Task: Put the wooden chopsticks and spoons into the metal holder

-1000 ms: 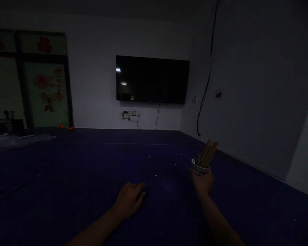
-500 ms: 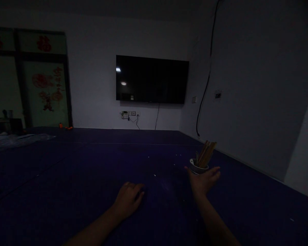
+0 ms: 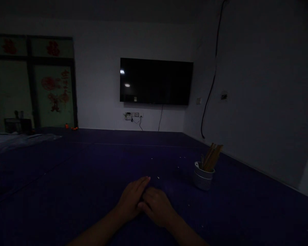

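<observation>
My left hand (image 3: 133, 195) rests low on the dark blue surface (image 3: 113, 160), its fingers stretched forward and nothing visible in them. Close against it is my right hand (image 3: 157, 206), fingertips touching the left hand's inner side. Its fingers are loosely bent, with the thumb apart from them, and I see nothing held. To the right of both hands, out of contact, a pale round pot (image 3: 203, 179) stands upright. Several flat wooden sticks (image 3: 212, 158) lean to the right inside it. The room is dim, so fine detail between the hands is hidden.
Small white scraps (image 3: 158, 177) dot the surface beyond my hands. Crumpled clear plastic (image 3: 23, 141) lies at the left, and small orange objects (image 3: 74, 128) sit at the far edge. A television (image 3: 156, 82) and a hanging black cable (image 3: 210, 90) are on the walls.
My right hand has left the side of the pot and come left to meet my left hand. The pot now shows in full. The view has shifted slightly left.
</observation>
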`<state>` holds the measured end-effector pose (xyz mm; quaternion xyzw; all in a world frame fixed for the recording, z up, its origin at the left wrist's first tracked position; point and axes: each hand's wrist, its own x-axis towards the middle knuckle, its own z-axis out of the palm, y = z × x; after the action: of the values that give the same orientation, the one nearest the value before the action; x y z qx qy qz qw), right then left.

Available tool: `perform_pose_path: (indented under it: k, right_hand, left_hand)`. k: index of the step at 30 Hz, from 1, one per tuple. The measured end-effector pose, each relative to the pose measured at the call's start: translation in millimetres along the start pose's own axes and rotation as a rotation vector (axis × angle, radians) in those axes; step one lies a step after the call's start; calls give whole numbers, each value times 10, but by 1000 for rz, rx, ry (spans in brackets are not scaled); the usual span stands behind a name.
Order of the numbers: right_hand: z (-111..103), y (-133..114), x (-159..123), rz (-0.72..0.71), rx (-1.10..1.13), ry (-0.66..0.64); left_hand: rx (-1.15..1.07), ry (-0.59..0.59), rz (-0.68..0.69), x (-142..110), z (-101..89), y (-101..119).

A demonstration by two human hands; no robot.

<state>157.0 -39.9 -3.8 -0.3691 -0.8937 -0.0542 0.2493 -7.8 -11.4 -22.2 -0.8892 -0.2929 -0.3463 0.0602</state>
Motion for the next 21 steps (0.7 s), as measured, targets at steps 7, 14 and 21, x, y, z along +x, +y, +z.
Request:
perform_pose_path:
  k: [7,14,21]
  right_hand:
    - [69,-60,-13,-27,103,-109]
    - [39,-82,-1,-10,114,-114]
    - [60,-67,10,-15,118,-122]
  left_hand:
    - [-155,-194,21,-1,-1,52]
    - [-203,-207,-61,-17,39,38]
    - [-203,-209,-57,-21,4,50]
